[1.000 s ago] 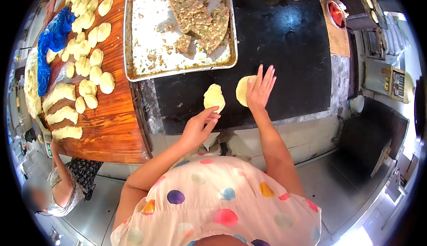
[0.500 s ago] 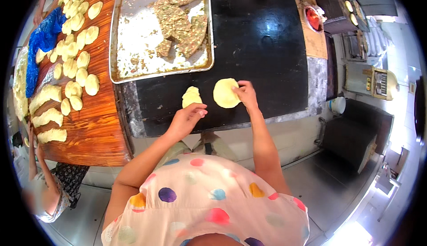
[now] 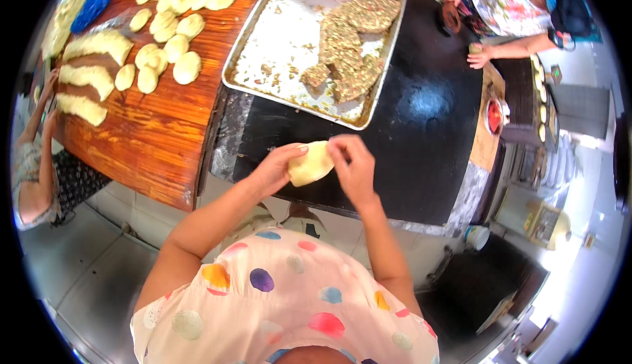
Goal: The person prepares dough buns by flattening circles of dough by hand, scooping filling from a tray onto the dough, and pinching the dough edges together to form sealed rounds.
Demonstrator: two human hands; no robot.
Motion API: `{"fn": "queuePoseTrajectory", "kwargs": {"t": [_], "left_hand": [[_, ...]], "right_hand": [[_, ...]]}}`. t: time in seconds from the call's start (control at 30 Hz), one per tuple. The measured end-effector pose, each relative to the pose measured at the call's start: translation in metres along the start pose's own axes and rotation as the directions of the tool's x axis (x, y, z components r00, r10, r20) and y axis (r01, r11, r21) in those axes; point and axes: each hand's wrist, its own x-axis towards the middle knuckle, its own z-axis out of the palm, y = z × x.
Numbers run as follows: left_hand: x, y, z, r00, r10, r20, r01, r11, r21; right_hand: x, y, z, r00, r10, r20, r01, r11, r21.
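Note:
A thin, pale yellow dough round (image 3: pixel 311 165) is held up between my hands, over the near edge of the black work surface (image 3: pixel 421 160). My left hand (image 3: pixel 275 168) grips its left side, thumb lying on top. At its upper right edge, the fingers of my right hand (image 3: pixel 353 166) are closed on the dough. Just beyond my hands lies a large metal tray (image 3: pixel 266 48), with a slab of crumbly brown-green filling (image 3: pixel 349 44) on its right side. No separate smaller dough piece shows on the black surface.
Several dough pieces (image 3: pixel 187 67) and long dough strips (image 3: pixel 85 82) lie on the wooden table (image 3: pixel 171 123) at left, near blue plastic (image 3: pixel 99 5). A person's arm (image 3: pixel 46 140) reaches in there. Another person (image 3: pixel 503 1) works at far right, beyond a red-filled bowl (image 3: pixel 494 117).
The dough round has come up off the black surface into both hands; my left hand now grips it too. The smaller dough piece no longer shows. The view has shifted, revealing a person at far right.

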Motion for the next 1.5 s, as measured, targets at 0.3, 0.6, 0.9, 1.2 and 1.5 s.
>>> {"fn": "queuePoseTrajectory", "kwargs": {"t": [0.3,0.6,0.9,1.2,1.5], "left_hand": [[-0.067,0.036,-0.061,0.992,0.113,-0.056,-0.126,0.903,-0.41],[-0.073,0.013,-0.086,0.984,0.175,-0.018,-0.162,0.859,-0.486],[-0.073,0.044,-0.087,0.966,0.23,-0.116,-0.256,0.801,-0.542],[-0.065,0.048,-0.086,0.974,0.209,-0.083,-0.224,0.872,-0.434],[-0.071,0.053,-0.077,0.978,0.205,-0.033,-0.199,0.879,-0.433]], "right_hand": [[0.173,0.065,0.056,0.667,-0.351,0.658,0.739,0.194,-0.645],[0.192,0.075,0.075,0.662,-0.118,0.74,0.727,0.34,-0.596],[0.145,0.065,0.109,0.877,-0.213,0.43,0.423,0.766,-0.484],[0.142,0.065,0.104,0.937,0.08,0.34,0.098,0.874,-0.476],[0.156,0.061,0.129,0.978,-0.106,0.178,0.173,0.89,-0.421]]}}
